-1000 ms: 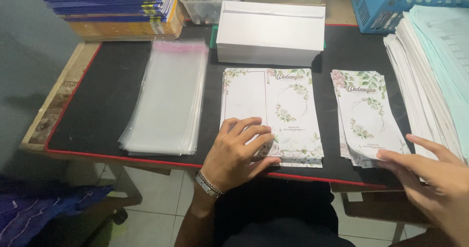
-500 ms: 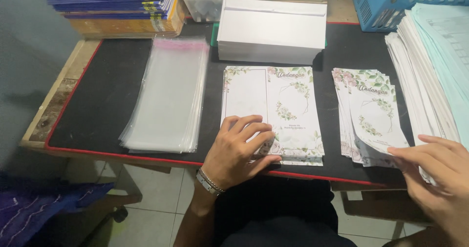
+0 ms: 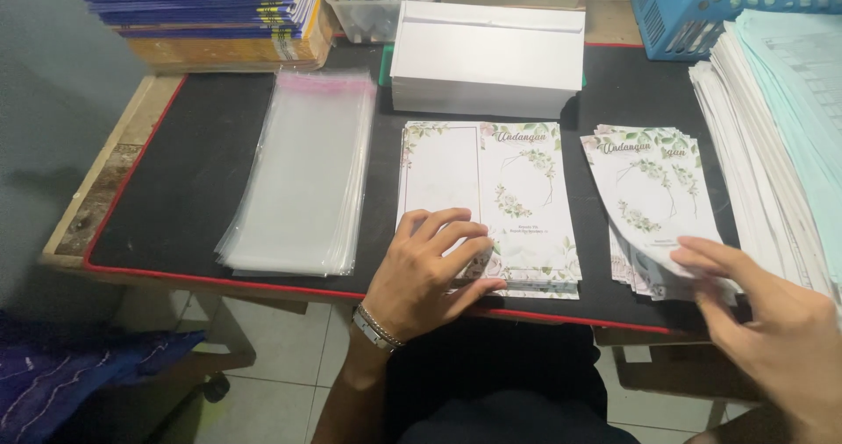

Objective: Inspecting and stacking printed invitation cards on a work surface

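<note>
The right hand has its fingers spread and slightly curled, fingertips pressing on the near edge of the top card of the fanned stack of floral cards at the right of the surface — the top card is lifted and bowed a little at its near corner, but nothing is pinched closed yet. The left hand lies flat and open, palm down, on the near left corner of the middle stack of floral cards, holding it in place without gripping anything. A bracelet sits on that wrist.

Both stacks rest on the black mat with its red border, near the front edge. The cards look light and thin, stiff enough to hold a curve but easy to crease, and smooth enough to slide on one another; a corner or a near edge seems the safest place to take one, peeling it off singly.

To the left lies a pile of clear plastic sleeves — limp, slippery, likely to cling together. At the far side stands a white box. Far left are stacked books, far right a blue basket and a tall pile of paper sheets.
</note>
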